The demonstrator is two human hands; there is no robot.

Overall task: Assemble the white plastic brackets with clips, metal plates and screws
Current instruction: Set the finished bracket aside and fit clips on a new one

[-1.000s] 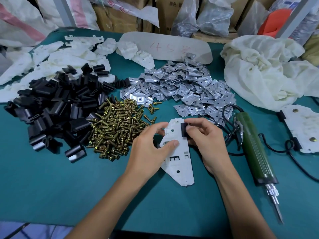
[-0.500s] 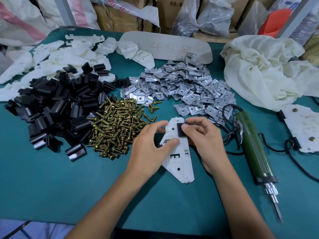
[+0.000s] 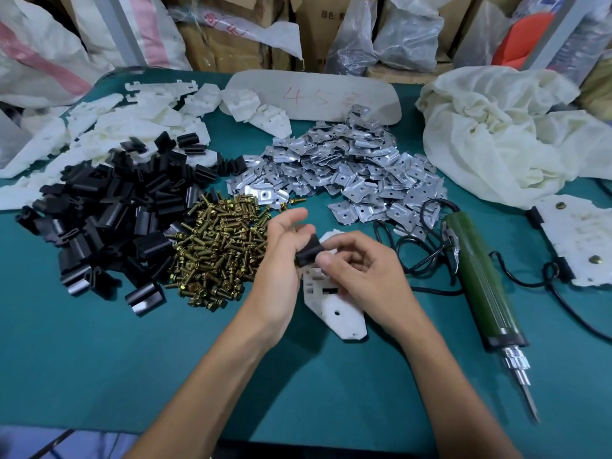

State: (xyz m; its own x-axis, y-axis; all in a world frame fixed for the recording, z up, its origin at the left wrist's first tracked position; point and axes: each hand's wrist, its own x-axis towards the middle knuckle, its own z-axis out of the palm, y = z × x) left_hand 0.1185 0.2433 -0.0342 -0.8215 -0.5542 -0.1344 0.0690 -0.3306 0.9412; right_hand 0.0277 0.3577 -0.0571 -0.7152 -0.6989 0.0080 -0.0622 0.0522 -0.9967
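Centrally, left hand [image 3: 278,260] and right hand [image 3: 364,276] pinch 1 black clip [image 3: 309,251], hiding the top of the white bracket [image 3: 341,314]; screws [image 3: 215,250] at 9 o'clock, screwdriver [image 3: 478,279] at 3.

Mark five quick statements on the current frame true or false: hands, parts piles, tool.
1. The left hand and right hand both hold a black clip over the white bracket. True.
2. The right hand holds the screwdriver. False: it lies on the table, right of both hands.
3. The screws lie right of the pile of black clips. True.
4. The metal plates sit in a box. False: they are a loose heap on the table.
5. A second bracket at the far right already has screws in it. True.
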